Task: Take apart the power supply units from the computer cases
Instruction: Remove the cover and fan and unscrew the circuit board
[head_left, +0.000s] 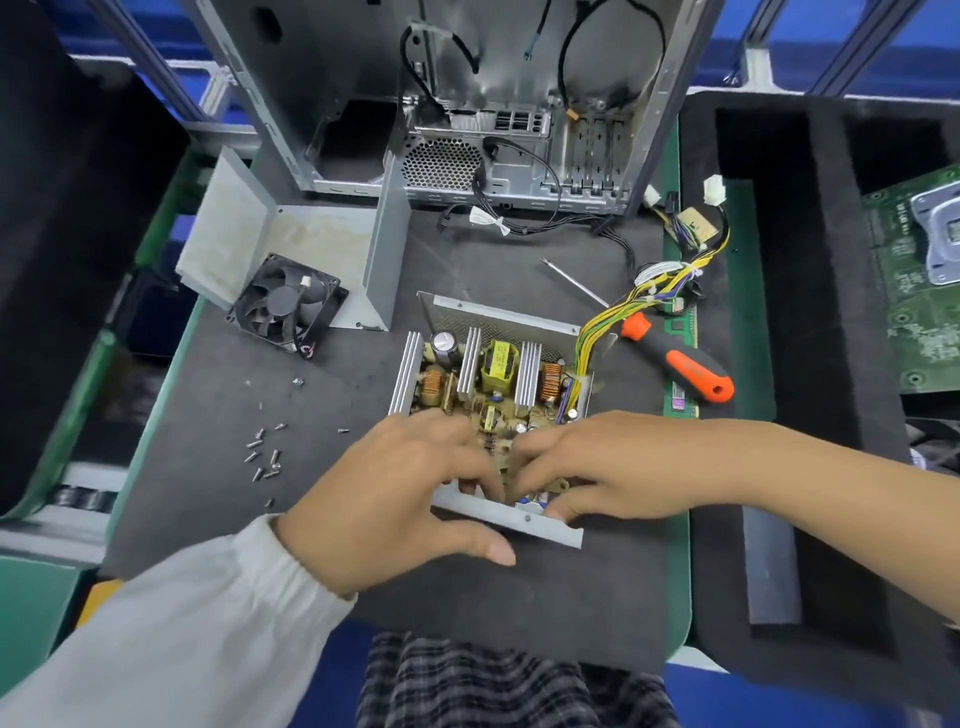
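An opened power supply unit (493, 374) lies in the middle of the black mat, its circuit board, heatsinks and coils exposed. A bundle of yellow wires (613, 322) leads out of it to the right. My left hand (400, 488) and my right hand (597, 467) both reach into the near end of the unit, fingers curled down onto the board behind its grey metal wall (519, 522). What the fingertips grip is hidden. The left thumb rests on the mat in front of that wall. The empty computer case (467, 104) stands open at the back.
The unit's removed cover (311, 249) and a black fan (288, 306) lie at the left. Several loose screws (265, 452) sit left of my hands. An orange-black screwdriver (670, 358) lies at the right. A green circuit board (914, 291) rests in a foam tray far right.
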